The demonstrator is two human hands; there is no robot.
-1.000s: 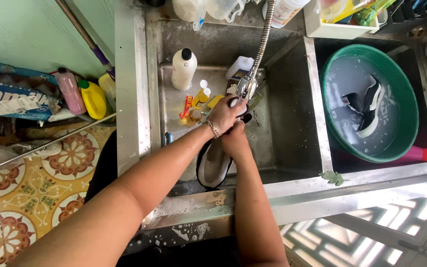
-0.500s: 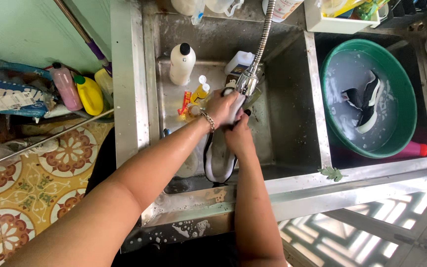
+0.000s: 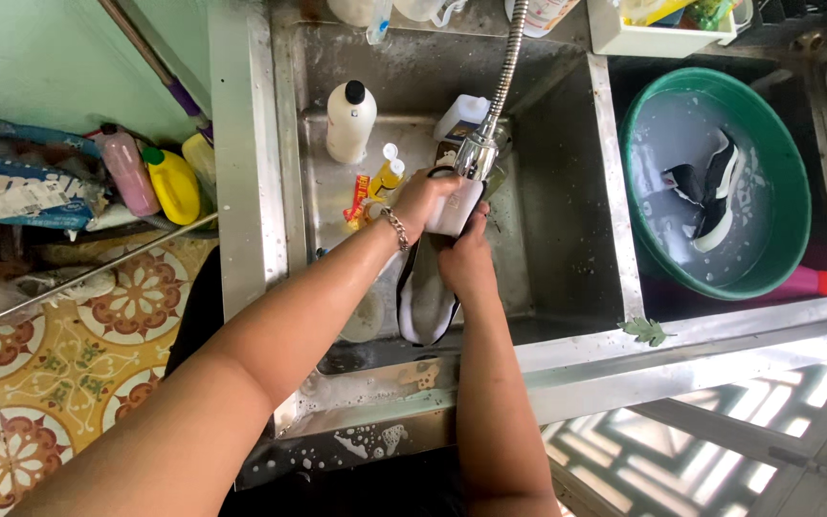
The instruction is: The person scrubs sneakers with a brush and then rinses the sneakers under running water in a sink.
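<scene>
Steel sink (image 3: pixel 567 239) fills mid-frame: your left hand (image 3: pixel 428 196) and right hand (image 3: pixel 466 258) both clasp a shoe (image 3: pixel 423 302) under the sprayer (image 3: pixel 480 153), rinse unfinished, second shoe (image 3: pixel 710 187) soaking in the basin (image 3: pixel 787 239) at right.

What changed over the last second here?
Little moved: both hands keep holding the shoe under the faucet head, with the left hand drawn slightly nearer the right hand. The second shoe in the green basin and the bottles stayed put.
</scene>
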